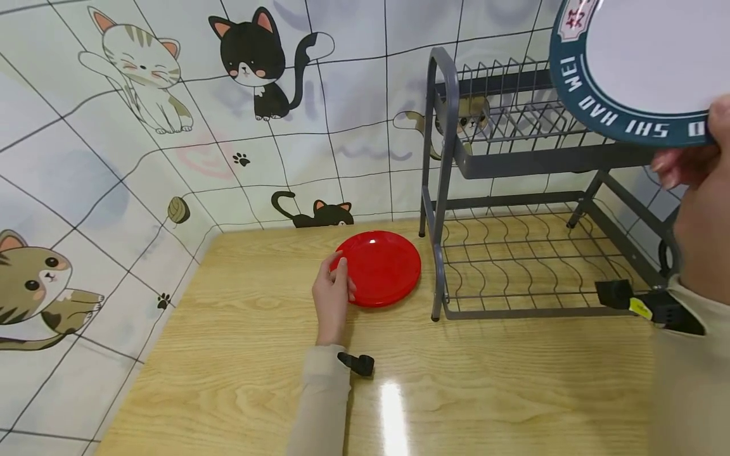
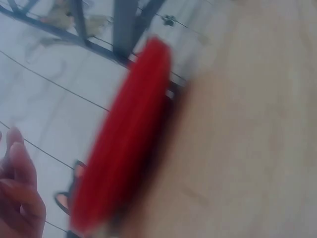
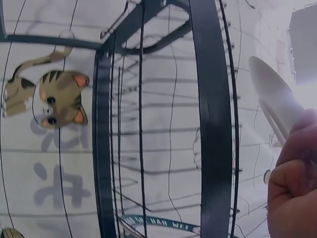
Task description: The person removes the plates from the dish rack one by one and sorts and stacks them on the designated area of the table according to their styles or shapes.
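Up at the top right, my right hand (image 1: 698, 164) grips the lower edge of a white plate (image 1: 650, 57) with a teal lettered rim, thumb on its face and fingers behind. In the right wrist view that hand (image 3: 297, 173) pinches the white plate (image 3: 275, 94), seen nearly edge-on. My left hand (image 1: 333, 288) is at the left side of a red plate (image 1: 382, 266) on the table, its fingers loosely bent. From the left wrist, a gap shows between the fingers (image 2: 22, 168) and the blurred red plate (image 2: 124, 139).
A grey two-tier dish rack (image 1: 447, 126) stands right of the red plate, with wire slots above and a wavy wire shelf (image 1: 519, 259) below. A teal lettered band (image 3: 168, 223) shows behind its wires. Cat-printed tiled walls (image 1: 353, 101) bound the wooden table (image 1: 245, 380).
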`<move>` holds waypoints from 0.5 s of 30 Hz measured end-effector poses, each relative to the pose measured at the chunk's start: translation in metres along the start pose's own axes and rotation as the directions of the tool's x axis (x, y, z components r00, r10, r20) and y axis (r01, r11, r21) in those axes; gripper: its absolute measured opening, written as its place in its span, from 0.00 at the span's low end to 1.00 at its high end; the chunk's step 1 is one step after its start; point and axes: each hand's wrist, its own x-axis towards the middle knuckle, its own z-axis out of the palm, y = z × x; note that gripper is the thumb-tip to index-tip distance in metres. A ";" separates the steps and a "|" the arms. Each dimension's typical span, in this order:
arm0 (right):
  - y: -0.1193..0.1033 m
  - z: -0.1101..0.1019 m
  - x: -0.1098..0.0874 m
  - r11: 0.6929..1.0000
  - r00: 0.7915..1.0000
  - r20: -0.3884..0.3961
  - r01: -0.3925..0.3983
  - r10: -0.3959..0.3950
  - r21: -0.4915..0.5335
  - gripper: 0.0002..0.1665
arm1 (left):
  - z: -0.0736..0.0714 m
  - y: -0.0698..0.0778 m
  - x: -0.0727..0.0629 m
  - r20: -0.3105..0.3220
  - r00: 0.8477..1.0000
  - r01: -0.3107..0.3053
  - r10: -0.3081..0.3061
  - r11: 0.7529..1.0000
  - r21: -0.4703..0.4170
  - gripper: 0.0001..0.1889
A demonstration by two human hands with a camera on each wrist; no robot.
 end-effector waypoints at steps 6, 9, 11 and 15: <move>-0.007 0.030 -0.039 0.991 0.996 -0.059 0.059 -0.067 -0.124 0.14 | -0.008 0.033 -0.003 -0.040 0.993 -0.113 0.113 0.993 -0.012 0.22; -0.006 0.035 -0.050 0.996 0.996 -0.085 0.026 -0.034 -0.085 0.13 | -0.015 0.051 -0.006 -0.044 0.987 -0.154 0.152 0.988 -0.030 0.21; -0.005 0.038 -0.056 0.998 0.996 -0.091 0.014 -0.019 -0.054 0.10 | -0.021 0.062 -0.009 -0.034 0.985 -0.168 0.167 0.985 -0.040 0.21; -0.004 0.045 -0.068 1.000 0.999 -0.036 0.016 -0.017 -0.027 0.11 | -0.029 0.082 -0.017 -0.013 0.979 -0.204 0.204 0.978 -0.042 0.21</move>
